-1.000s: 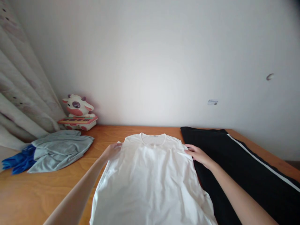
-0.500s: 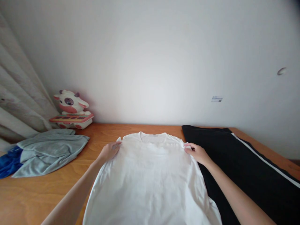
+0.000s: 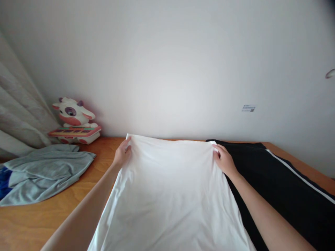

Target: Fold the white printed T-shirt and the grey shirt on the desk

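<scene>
A white shirt (image 3: 170, 188) stretches between my two hands, its upper edge pulled into a nearly straight line. My left hand (image 3: 122, 152) pinches the upper left corner of the cloth. At the upper right corner my right hand (image 3: 224, 158) is closed on the fabric, thumb below and fingers on top. The neckline is hidden from this side. Lower down the cloth hangs or lies towards me with soft creases, and its bottom runs out of view.
Black trousers (image 3: 282, 188) with a white side stripe lie on the wooden table (image 3: 102, 170) at right. A grey cloth (image 3: 49, 174) and a blue cloth (image 3: 4, 183) lie crumpled at left. Behind them stands a cow toy keyboard (image 3: 74, 120) beside a curtain (image 3: 23, 108).
Both hands have raised the shirt's upper part, and the neckline has gone out of sight behind a straight top edge. The view has shifted slightly right.
</scene>
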Motion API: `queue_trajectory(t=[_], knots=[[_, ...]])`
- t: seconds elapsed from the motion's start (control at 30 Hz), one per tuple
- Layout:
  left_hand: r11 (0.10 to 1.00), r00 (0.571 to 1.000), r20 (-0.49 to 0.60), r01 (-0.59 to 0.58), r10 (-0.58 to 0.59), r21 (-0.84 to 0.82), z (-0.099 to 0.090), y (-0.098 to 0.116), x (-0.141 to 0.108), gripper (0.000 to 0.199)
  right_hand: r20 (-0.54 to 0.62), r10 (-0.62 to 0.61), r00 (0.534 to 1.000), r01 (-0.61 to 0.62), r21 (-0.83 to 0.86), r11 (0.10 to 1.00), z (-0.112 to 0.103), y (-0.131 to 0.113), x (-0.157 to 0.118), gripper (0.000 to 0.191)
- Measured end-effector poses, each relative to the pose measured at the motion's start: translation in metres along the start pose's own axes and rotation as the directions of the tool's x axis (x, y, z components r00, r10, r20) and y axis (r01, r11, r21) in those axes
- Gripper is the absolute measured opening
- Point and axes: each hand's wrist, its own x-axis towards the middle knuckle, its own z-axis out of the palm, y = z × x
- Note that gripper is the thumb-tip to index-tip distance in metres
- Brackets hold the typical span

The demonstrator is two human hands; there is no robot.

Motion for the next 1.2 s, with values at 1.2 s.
queue_trajectory(t=[1.2], knots=[[0.748, 0.891, 0.305, 0.45, -0.337, -0.488, -0.137, 0.055, -0.21, 0.059, 0.508, 0.279, 0.815, -0.544, 0.503, 0.671, -0.135, -0.075, -0.204, 0.051]])
